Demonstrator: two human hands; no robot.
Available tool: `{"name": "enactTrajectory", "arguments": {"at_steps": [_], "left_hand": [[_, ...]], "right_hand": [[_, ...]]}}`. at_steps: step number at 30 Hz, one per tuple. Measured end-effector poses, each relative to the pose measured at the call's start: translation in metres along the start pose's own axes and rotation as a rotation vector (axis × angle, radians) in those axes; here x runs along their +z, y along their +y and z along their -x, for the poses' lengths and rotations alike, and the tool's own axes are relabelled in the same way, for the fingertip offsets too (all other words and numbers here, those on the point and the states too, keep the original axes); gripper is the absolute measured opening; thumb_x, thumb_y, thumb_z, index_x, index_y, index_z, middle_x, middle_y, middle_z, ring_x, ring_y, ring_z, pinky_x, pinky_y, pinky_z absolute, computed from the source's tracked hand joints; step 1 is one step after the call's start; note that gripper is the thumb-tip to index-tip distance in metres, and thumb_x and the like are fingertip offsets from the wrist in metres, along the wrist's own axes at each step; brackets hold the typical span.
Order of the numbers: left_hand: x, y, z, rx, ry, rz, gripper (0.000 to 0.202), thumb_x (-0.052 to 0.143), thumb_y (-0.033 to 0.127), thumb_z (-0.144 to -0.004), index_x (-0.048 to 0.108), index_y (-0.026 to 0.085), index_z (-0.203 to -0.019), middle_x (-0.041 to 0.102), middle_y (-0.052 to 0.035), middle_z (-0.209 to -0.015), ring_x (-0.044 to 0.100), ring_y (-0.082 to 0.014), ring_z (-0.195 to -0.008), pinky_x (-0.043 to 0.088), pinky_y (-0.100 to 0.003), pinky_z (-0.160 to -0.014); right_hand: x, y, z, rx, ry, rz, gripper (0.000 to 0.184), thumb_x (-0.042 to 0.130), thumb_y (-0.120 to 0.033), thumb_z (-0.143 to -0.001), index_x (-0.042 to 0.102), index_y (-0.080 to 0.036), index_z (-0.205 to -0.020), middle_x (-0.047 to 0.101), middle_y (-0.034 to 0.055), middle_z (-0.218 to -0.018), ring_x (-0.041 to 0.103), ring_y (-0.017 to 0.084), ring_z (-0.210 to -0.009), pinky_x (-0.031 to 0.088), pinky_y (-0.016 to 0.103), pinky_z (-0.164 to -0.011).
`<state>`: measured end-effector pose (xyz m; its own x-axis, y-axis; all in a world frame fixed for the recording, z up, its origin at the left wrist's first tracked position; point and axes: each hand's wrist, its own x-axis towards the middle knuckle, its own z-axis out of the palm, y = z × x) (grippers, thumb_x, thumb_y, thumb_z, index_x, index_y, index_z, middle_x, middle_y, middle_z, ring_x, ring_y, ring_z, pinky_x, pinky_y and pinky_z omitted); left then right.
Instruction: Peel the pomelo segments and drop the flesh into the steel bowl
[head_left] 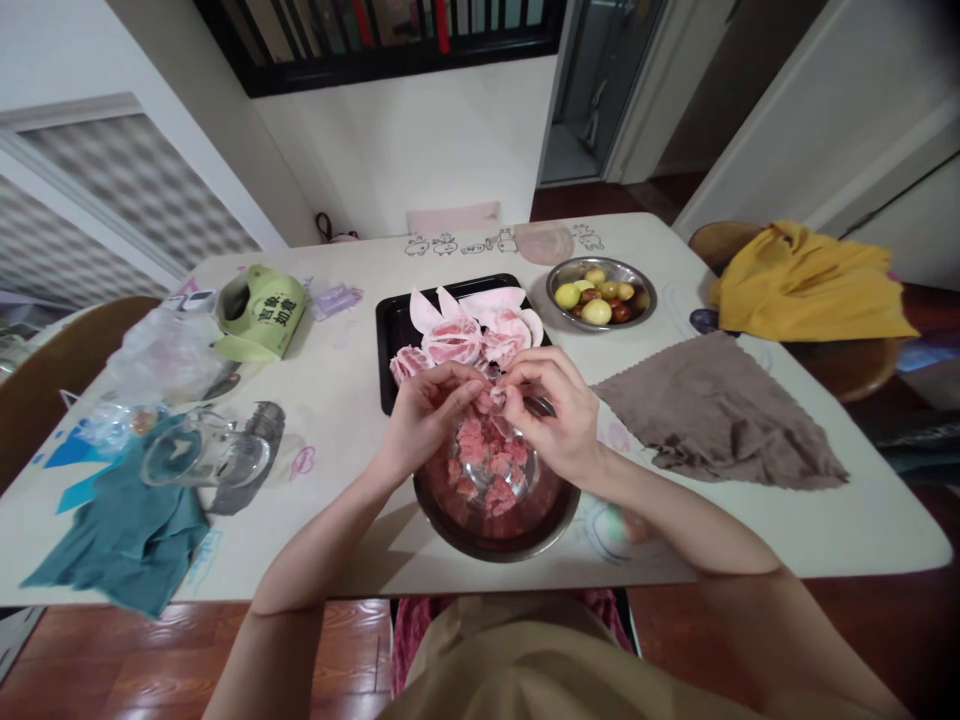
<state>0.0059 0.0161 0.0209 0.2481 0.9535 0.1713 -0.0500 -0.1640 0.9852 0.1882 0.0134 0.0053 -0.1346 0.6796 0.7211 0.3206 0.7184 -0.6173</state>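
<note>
Both hands meet above a metal bowl near the table's front edge. My left hand pinches one side of a small pink pomelo segment. On its other side, my right hand grips a pale bit of it between thumb and fingers. Loose chunks of pink pomelo flesh lie in the bowl below. Just behind is a black tray, holding pomelo sections and white-lined pieces of peel. My fingers partly hide the segment, and the hands cover part of the tray.
Behind right stands a steel bowl of green and brown fruit. A grey-brown cloth lies at right. To the left are a glass pitcher, a teal cloth, a plastic bag and a green paper item.
</note>
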Motion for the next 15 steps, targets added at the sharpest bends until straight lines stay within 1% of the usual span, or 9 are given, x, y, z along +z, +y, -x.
{"name": "enactTrajectory", "arguments": {"at_steps": [2, 5, 8, 10, 12, 13, 15], "left_hand": [[-0.002, 0.000, -0.001, 0.001, -0.004, -0.006, 0.025, 0.073, 0.039, -0.090, 0.071, 0.015, -0.088, 0.073, -0.0043, -0.076, 0.066, -0.0112, -0.064, 0.056, -0.022, -0.061], [-0.005, 0.002, -0.002, 0.012, 0.029, -0.022, 0.026, 0.073, 0.041, -0.090, 0.070, 0.015, -0.088, 0.071, -0.0040, -0.074, 0.067, -0.0120, -0.064, 0.057, -0.022, -0.061], [-0.013, 0.006, -0.004, 0.036, 0.053, -0.053, 0.026, 0.074, 0.041, -0.090, 0.070, 0.016, -0.087, 0.072, -0.0044, -0.075, 0.066, -0.0122, -0.064, 0.057, -0.023, -0.061], [-0.020, 0.011, -0.004, 0.055, 0.046, -0.114, 0.024, 0.073, 0.040, -0.091, 0.071, 0.016, -0.087, 0.072, -0.0048, -0.076, 0.067, -0.0127, -0.066, 0.057, -0.023, -0.061], [-0.026, 0.016, -0.002, 0.076, -0.015, -0.233, 0.022, 0.071, 0.038, -0.092, 0.073, 0.017, -0.088, 0.074, -0.0062, -0.080, 0.069, -0.0141, -0.070, 0.056, -0.023, -0.064], [-0.028, 0.018, -0.001, 0.080, -0.079, -0.308, 0.020, 0.070, 0.036, -0.093, 0.075, 0.017, -0.089, 0.076, -0.0070, -0.083, 0.070, -0.0151, -0.073, 0.056, -0.024, -0.066], [-0.029, 0.018, 0.002, 0.072, -0.246, -0.445, 0.016, 0.070, 0.033, -0.093, 0.078, 0.019, -0.095, 0.079, -0.0078, -0.090, 0.072, -0.0167, -0.079, 0.057, -0.025, -0.069]], "right_hand": [[-0.001, 0.000, -0.002, 0.019, 0.010, -0.004, 0.007, 0.060, -0.016, -0.095, 0.060, -0.024, -0.096, 0.062, 0.0033, -0.099, 0.062, 0.014, -0.088, 0.058, 0.025, -0.065], [-0.003, 0.000, -0.005, 0.059, 0.037, -0.008, 0.006, 0.059, -0.018, -0.094, 0.060, -0.024, -0.094, 0.061, 0.0033, -0.097, 0.061, 0.015, -0.087, 0.057, 0.025, -0.062], [-0.005, 0.000, -0.009, 0.086, 0.059, -0.027, 0.005, 0.059, -0.018, -0.093, 0.060, -0.023, -0.092, 0.060, 0.0030, -0.097, 0.060, 0.013, -0.083, 0.056, 0.024, -0.060], [-0.007, 0.000, -0.011, 0.104, 0.072, -0.050, 0.004, 0.059, -0.019, -0.093, 0.059, -0.023, -0.091, 0.060, 0.0031, -0.098, 0.061, 0.012, -0.080, 0.056, 0.023, -0.059], [-0.009, 0.000, -0.013, 0.131, 0.073, -0.085, 0.004, 0.059, -0.021, -0.094, 0.059, -0.023, -0.091, 0.060, 0.0033, -0.099, 0.062, 0.012, -0.078, 0.058, 0.024, -0.059], [-0.009, 0.000, -0.013, 0.145, 0.066, -0.108, 0.004, 0.059, -0.021, -0.095, 0.059, -0.023, -0.091, 0.059, 0.0033, -0.100, 0.063, 0.012, -0.078, 0.058, 0.024, -0.060], [-0.010, 0.001, -0.014, 0.163, 0.044, -0.157, 0.005, 0.059, -0.022, -0.096, 0.059, -0.023, -0.091, 0.058, 0.0030, -0.100, 0.064, 0.012, -0.078, 0.060, 0.025, -0.061]]}}
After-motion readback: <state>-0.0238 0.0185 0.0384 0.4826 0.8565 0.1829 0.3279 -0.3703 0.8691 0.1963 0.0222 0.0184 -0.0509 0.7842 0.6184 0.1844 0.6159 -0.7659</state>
